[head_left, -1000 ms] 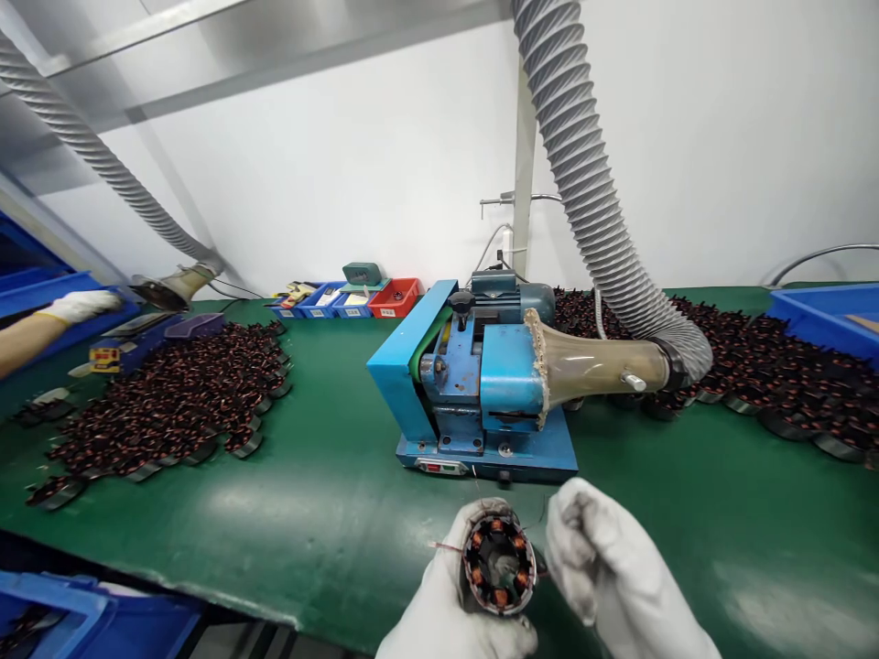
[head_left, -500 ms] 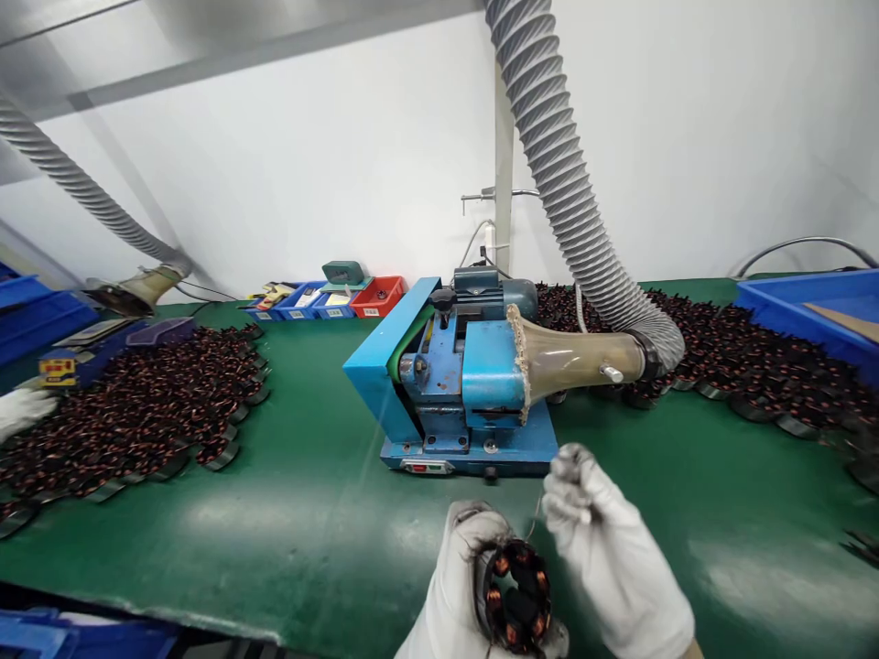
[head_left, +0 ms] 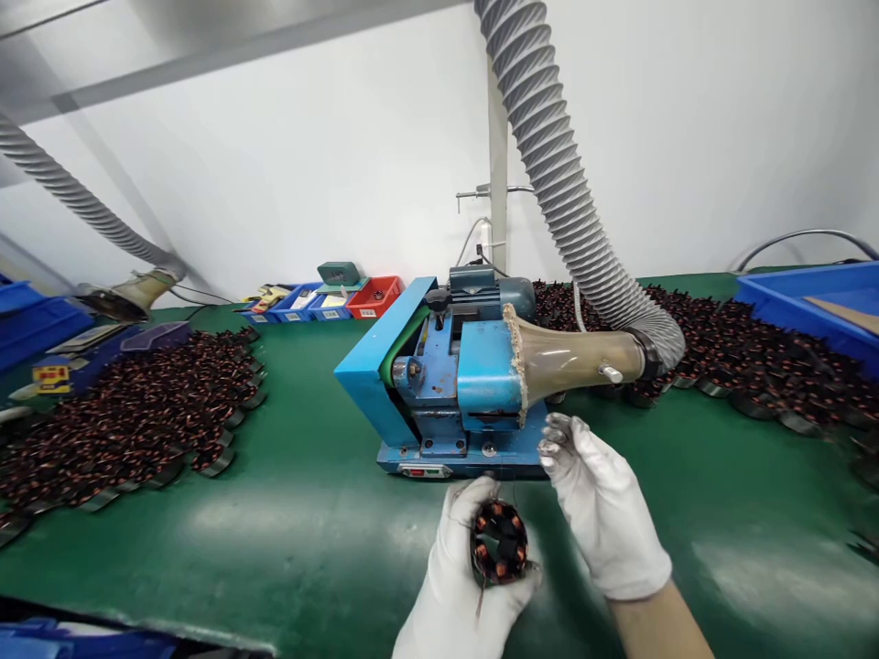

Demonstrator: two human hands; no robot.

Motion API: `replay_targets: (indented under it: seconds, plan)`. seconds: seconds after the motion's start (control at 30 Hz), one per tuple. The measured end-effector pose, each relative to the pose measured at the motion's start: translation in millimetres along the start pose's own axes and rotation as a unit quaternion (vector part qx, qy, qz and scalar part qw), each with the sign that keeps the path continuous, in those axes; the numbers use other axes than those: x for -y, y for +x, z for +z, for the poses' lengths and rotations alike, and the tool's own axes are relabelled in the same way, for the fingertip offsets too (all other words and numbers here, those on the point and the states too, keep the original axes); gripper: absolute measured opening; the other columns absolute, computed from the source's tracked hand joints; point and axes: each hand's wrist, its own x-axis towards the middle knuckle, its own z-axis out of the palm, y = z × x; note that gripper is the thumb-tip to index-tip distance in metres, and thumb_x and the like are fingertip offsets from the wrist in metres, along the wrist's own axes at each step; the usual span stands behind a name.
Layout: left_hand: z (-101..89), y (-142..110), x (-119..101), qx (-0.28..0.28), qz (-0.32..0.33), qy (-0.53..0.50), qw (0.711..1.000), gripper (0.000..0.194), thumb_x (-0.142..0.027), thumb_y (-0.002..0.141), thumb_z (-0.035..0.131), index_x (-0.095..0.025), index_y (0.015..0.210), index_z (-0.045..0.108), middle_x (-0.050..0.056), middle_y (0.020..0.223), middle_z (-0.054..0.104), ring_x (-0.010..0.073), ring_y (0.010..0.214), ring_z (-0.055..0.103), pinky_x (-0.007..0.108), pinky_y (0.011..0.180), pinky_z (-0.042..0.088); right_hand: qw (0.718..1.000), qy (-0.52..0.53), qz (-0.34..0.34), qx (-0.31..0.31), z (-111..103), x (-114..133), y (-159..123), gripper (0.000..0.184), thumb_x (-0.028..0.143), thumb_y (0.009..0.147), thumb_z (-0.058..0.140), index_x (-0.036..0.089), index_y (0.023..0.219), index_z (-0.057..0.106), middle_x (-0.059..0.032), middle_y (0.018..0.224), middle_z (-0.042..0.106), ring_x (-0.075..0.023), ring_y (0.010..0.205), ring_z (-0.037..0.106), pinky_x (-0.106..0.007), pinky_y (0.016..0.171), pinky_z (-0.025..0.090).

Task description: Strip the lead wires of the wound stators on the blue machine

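Observation:
My left hand [head_left: 461, 572], in a white glove, is wrapped round a small motor stator [head_left: 499, 542] with copper coils, its open end facing me. My right hand [head_left: 596, 499], also gloved, is just to the right of the stator, with its fingertips pinched together and raised toward the front of the blue machine [head_left: 453, 384]. A thin wire seems to run from the stator up to those fingertips, but it is barely visible. Both hands hover over the green table [head_left: 302, 513], just in front of the machine's base.
A ribbed grey hose [head_left: 556, 174] feeds a funnel on the machine's right side. Piles of stators lie at the left [head_left: 130, 412] and back right [head_left: 748, 357]. Blue crates [head_left: 810, 302] stand at the right and left edges. Small blue and red bins [head_left: 343, 297] line the back wall.
My right hand has lifted away from the stator and moved up toward the machine, fingers pinched. My left hand turned the stator and rose slightly. The other person's gloved hand at left is gone.

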Motion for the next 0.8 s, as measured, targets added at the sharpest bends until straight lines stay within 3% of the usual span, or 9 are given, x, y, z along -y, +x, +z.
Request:
replay_targets:
  seconds: [0.07, 0.13, 0.2, 0.33, 0.5, 0.8]
  plan:
    - [3.4, 7, 6, 0.0, -0.061, -0.035, 0.998, 0.06, -0.01, 0.058, 0.068, -0.028, 0.113, 0.052, 0.002, 0.117, 0.055, 0.0226, 0.109, 0.053, 0.037, 0.099, 0.038, 0.996, -0.077, -0.037, -0.008, -5, -14, -3, 0.025, 0.038, 0.071, 0.074, 0.022, 0.09, 0.071, -0.002, 0.09, 0.073, -0.0141, 0.081, 0.066, -0.023, 0.077, 0.054]
    - [7.6, 18, 14, 0.018, -0.11, -0.076, 0.991, 0.059, -0.009, 0.062, 0.065, -0.028, 0.115, 0.048, 0.002, 0.117, 0.057, 0.0214, 0.109, 0.055, 0.036, 0.098, 0.039, 0.982, -0.185, -0.032, 0.019, -7, -30, -8, 0.041, 0.04, 0.063, 0.079, 0.021, 0.099, 0.07, -0.0069, 0.1, 0.073, -0.0229, 0.093, 0.067, -0.033, 0.087, 0.053]
    - [13.1, 30, 22, 0.025, -0.118, -0.108, 0.987, 0.052, -0.01, 0.07, 0.06, -0.028, 0.117, 0.045, 0.003, 0.119, 0.058, 0.0195, 0.111, 0.054, 0.035, 0.099, 0.04, 0.962, -0.27, -0.025, 0.033, -6, -43, -10, 0.052, 0.041, 0.061, 0.079, 0.019, 0.107, 0.067, -0.0107, 0.109, 0.07, -0.0292, 0.101, 0.064, -0.041, 0.091, 0.051]
    - [26.0, 53, 32, -0.002, -0.087, -0.156, 0.984, 0.035, -0.013, 0.077, 0.055, -0.024, 0.109, 0.048, 0.004, 0.115, 0.06, 0.0179, 0.107, 0.057, 0.033, 0.096, 0.043, 0.926, -0.372, -0.053, 0.012, 5, -51, 1, 0.046, 0.045, 0.076, 0.065, 0.019, 0.114, 0.063, -0.0107, 0.115, 0.067, -0.0299, 0.106, 0.062, -0.044, 0.095, 0.047]
    - [33.2, 66, 29, -0.01, -0.078, -0.153, 0.985, 0.033, -0.011, 0.072, 0.057, -0.021, 0.102, 0.049, 0.006, 0.106, 0.062, 0.0179, 0.098, 0.061, 0.031, 0.089, 0.046, 0.905, -0.417, -0.082, -0.004, 9, -44, 15, 0.044, 0.05, 0.076, 0.063, 0.017, 0.105, 0.067, -0.0114, 0.108, 0.07, -0.0307, 0.098, 0.065, -0.044, 0.09, 0.05]
    - [26.5, 66, 18, 0.023, -0.077, -0.143, 0.987, 0.032, -0.013, 0.072, 0.058, -0.021, 0.102, 0.049, 0.007, 0.106, 0.063, 0.0191, 0.099, 0.06, 0.031, 0.089, 0.046, 0.907, -0.41, -0.094, -0.014, 6, -45, 12, 0.042, 0.048, 0.075, 0.064, 0.017, 0.103, 0.069, -0.013, 0.106, 0.071, -0.0305, 0.096, 0.066, -0.044, 0.088, 0.052]
